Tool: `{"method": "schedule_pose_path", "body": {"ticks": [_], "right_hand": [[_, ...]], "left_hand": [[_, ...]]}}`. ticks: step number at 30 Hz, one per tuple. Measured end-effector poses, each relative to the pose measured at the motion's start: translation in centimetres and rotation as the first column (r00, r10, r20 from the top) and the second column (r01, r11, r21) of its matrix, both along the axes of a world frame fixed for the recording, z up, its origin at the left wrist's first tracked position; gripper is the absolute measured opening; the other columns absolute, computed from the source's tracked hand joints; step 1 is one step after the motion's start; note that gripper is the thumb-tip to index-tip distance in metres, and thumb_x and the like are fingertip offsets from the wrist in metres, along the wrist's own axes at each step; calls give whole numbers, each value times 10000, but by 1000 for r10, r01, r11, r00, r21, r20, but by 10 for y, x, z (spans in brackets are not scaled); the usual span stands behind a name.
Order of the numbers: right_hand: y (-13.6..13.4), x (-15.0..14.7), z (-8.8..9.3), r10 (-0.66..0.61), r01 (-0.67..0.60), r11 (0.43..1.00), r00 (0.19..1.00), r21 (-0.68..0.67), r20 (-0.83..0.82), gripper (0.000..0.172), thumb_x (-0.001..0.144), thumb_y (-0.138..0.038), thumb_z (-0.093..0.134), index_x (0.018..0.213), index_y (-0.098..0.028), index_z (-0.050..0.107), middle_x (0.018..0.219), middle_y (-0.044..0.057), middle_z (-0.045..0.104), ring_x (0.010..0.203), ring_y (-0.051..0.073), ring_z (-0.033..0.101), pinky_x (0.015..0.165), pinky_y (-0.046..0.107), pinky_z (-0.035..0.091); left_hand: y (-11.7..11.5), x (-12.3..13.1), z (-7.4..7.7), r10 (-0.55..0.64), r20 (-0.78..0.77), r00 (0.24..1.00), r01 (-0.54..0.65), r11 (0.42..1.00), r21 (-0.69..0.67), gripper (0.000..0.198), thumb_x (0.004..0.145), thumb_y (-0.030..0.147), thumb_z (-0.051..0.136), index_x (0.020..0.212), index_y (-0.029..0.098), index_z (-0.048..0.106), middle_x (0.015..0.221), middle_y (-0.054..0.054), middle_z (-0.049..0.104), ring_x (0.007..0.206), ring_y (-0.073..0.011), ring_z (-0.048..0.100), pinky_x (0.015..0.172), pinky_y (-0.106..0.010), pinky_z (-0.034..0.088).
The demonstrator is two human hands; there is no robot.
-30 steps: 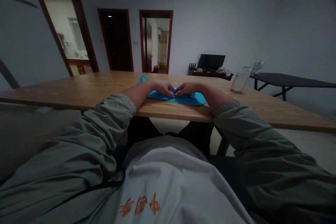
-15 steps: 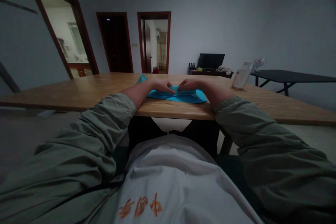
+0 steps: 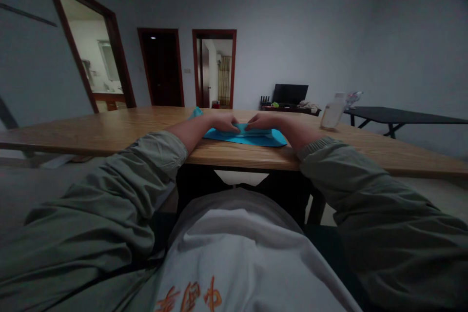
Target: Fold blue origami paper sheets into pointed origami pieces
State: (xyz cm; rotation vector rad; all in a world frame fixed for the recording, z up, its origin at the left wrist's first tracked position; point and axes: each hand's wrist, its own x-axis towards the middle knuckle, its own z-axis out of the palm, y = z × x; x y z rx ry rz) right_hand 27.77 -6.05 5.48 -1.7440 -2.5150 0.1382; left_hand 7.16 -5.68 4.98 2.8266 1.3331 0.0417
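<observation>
A sheet of bright blue paper [image 3: 244,137] lies on the wooden table [image 3: 109,131], folded into a flat shape with a raised fold across its middle. My left hand [image 3: 224,123] rests on the paper's left part, its fingertips pinching the fold. My right hand [image 3: 261,121] does the same from the right, with a small gap between the fingertips of both hands. A blue paper corner [image 3: 196,113] sticks out behind my left wrist. The paper's far edge is partly hidden by my hands.
A translucent plastic bottle [image 3: 332,116] stands on the table to the right of my right hand. Beyond the table are a black side table [image 3: 398,115] and a low cabinet with a dark monitor [image 3: 290,93]. Doorways line the back wall.
My fingertips have moved apart from their meeting point over the paper, and the fold now lies as a flatter strip. The view has tilted upward slightly.
</observation>
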Motion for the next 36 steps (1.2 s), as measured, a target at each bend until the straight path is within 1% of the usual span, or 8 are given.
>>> {"method": "schedule_pose_path", "body": {"ticks": [5,9,13,18,25,30,33,36], "right_hand": [[1,0,1,37,-37,999,999,-3,-16,422,853,-509,598,1151,-236,717,1163,30,691,1089,245,622,942,292,475],[4,2,2,59,-59,998,996,5,-63,399,866,-490,596,1101,-197,730,1124,40,705,1066,233,627,922,269,480],[2,1,5,71,-71,997,997,36,-24,353,896,-405,583,1128,-177,719,1119,46,707,1057,224,630,925,261,473],[1,-1,5,47,-55,993,996,105,77,352,859,-324,641,1188,-212,699,1118,47,706,1011,218,648,919,276,486],[5,0,-1,-110,111,993,994,-49,15,494,780,-406,742,1233,-226,659,1087,81,701,909,244,669,787,334,564],[7,4,6,-104,103,994,995,-29,-14,514,748,-503,756,1157,-200,689,1099,96,689,968,269,649,816,351,557],[7,5,9,-106,105,994,994,32,13,532,728,-535,762,1125,-188,695,1081,101,689,1007,281,637,852,357,541],[6,5,9,-145,145,989,989,30,11,582,707,-562,765,1135,-176,683,1074,119,684,1000,288,638,834,365,545]], "left_hand": [[2,-2,3,-31,-20,999,32,997,67,542,784,519,517,1148,164,706,975,-50,715,779,-173,600,726,-267,456],[4,-4,6,-75,-18,997,76,994,80,506,807,461,508,1169,156,685,1021,-51,711,816,-163,604,721,-238,452],[13,-6,5,-52,58,997,49,997,58,546,806,348,533,1333,210,567,1207,-53,659,938,-152,608,786,-206,464],[28,-13,2,0,61,998,-1,1000,18,598,770,370,586,1353,245,547,1229,-69,634,987,-181,611,863,-250,480],[25,-23,6,146,44,988,-139,981,-132,706,669,490,697,1321,243,582,1234,-83,621,1024,-243,601,851,-305,516],[22,-26,13,185,74,980,-171,971,-166,735,646,585,717,1279,227,604,1225,-95,624,1027,-235,596,846,-293,519],[24,-27,14,167,72,983,-157,978,-136,762,617,590,738,1264,208,613,1188,-103,641,1013,-230,599,860,-299,510],[26,-27,13,154,59,986,-147,984,-101,758,607,592,740,1253,213,623,1149,-89,659,1014,-227,599,867,-294,500]]}}
